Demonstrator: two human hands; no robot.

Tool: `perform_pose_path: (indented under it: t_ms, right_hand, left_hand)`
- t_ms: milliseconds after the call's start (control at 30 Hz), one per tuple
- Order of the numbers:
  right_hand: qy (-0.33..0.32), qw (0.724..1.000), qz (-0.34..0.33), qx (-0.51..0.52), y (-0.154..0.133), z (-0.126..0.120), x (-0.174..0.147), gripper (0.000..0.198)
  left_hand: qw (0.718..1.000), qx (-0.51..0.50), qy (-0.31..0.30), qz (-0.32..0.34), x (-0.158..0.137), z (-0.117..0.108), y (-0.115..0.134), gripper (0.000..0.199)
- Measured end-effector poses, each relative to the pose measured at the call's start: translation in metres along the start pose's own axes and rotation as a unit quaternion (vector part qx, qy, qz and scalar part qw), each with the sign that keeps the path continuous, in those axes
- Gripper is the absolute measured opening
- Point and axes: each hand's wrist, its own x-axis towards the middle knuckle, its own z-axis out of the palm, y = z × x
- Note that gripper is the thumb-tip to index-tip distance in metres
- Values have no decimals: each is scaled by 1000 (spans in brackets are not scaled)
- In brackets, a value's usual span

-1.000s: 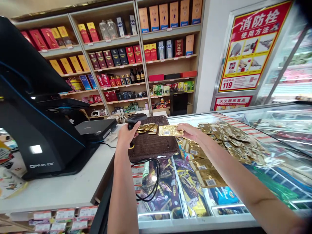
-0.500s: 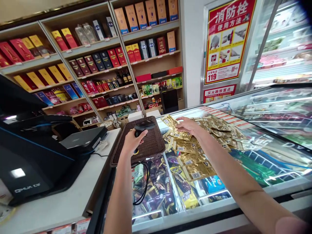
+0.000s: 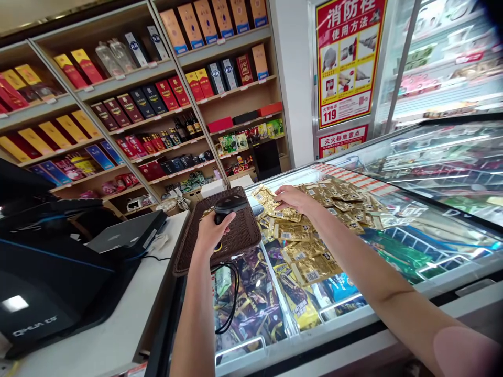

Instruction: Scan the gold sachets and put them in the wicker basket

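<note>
Since a second ago, the right hand (image 3: 293, 199) has carried the packet (image 3: 264, 196) from over the right edge of the basket (image 3: 244, 225) to just past its far right corner. It now sits at the left end of the gold pile (image 3: 298, 230) on the freezer (image 3: 291, 343). As far as the blur lets one tell, the right fingers pinch the packet by one end. The left hand (image 3: 210, 230) grasps the scanner (image 3: 231, 205) by its handle above the basket, at the freezer's left edge.

Judging by how things lie, most of the handling seems done: the bulk of the packets spreads from the basket toward the freezer's far edge, with only a little gold showing in the basket.

Counted: one scanner, one basket, one cable (image 3: 237, 287) looping near the basket's near edge, one packet in hand. Those in the pile overlap too much to number, though clearly over a dozen.
</note>
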Motion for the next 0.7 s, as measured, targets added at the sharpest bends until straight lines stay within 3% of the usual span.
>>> perform_pose_path:
  t_ms: [700]
  right_hand:
    - [-7,1000,3,9,-4,0,-4,25]
  left_hand:
    - [999,25,0,31,7,11,-12,51]
